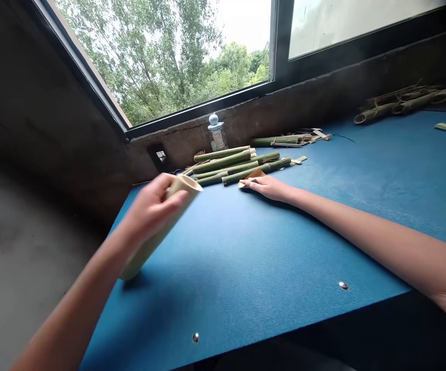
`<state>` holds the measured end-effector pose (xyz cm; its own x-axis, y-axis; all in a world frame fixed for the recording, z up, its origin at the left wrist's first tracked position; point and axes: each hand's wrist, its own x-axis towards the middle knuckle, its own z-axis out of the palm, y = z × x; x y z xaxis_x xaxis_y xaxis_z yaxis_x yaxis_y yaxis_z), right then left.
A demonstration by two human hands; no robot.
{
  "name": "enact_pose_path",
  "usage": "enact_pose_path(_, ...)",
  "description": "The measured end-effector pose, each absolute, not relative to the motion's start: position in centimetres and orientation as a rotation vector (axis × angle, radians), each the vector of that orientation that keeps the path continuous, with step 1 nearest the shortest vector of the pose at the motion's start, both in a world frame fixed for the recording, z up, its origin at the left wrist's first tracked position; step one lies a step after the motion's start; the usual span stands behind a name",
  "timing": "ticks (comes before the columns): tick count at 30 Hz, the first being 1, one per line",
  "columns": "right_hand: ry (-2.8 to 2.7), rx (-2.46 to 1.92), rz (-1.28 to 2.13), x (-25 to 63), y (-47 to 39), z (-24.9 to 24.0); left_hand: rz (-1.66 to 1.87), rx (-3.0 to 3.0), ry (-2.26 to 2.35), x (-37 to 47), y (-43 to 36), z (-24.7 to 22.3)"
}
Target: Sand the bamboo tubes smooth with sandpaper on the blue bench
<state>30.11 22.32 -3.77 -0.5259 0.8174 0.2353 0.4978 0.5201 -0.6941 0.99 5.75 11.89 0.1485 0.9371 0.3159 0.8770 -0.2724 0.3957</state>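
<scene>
Near the table's left edge, my left hand (155, 206) is wrapped round a pale, wide bamboo tube (151, 247). The tube is tilted, its open, hollow end up and to the right, its lower end at the tabletop by the edge; I cannot tell if it touches. Further back, my right hand (267, 186) pinches a small folded brown sheet that looks like sandpaper (256, 175), low over the table. Just behind that hand lies a pile of green bamboo pieces (226, 164), several of them side by side.
The blue table (238, 257) has metal bolts (195, 337) near its front edge. A light-blue capped jar (217, 135) stands by the wall under the window. More bamboo (280, 140) lies beside it, with bamboo tubes (396, 105) at the far right. A wall socket (161, 156) is behind.
</scene>
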Motion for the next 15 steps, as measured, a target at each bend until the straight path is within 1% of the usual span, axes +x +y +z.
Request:
enact_pose_path(3, -2.236, -1.078, 0.742, 30.1, 22.0, -3.5, 0.369, 2.469, 1.773, 5.1, 6.8, 8.0)
enact_pose_path(7, -2.234, -1.157, 0.681, 30.2, 22.1, -3.4, 0.025, 2.597, 1.736, 8.2, 9.3, 4.4)
enact_pose_path(10, -2.219, -1.239, 0.638, 30.2, 22.2, -3.5, -0.147, 2.607, 1.727, 8.0, 10.0, 4.0)
enact_pose_path(15, -2.243, -1.230, 0.651, 30.3, 22.1, -3.6, -0.429, 2.446, 1.794, 3.1, 7.8, 6.4)
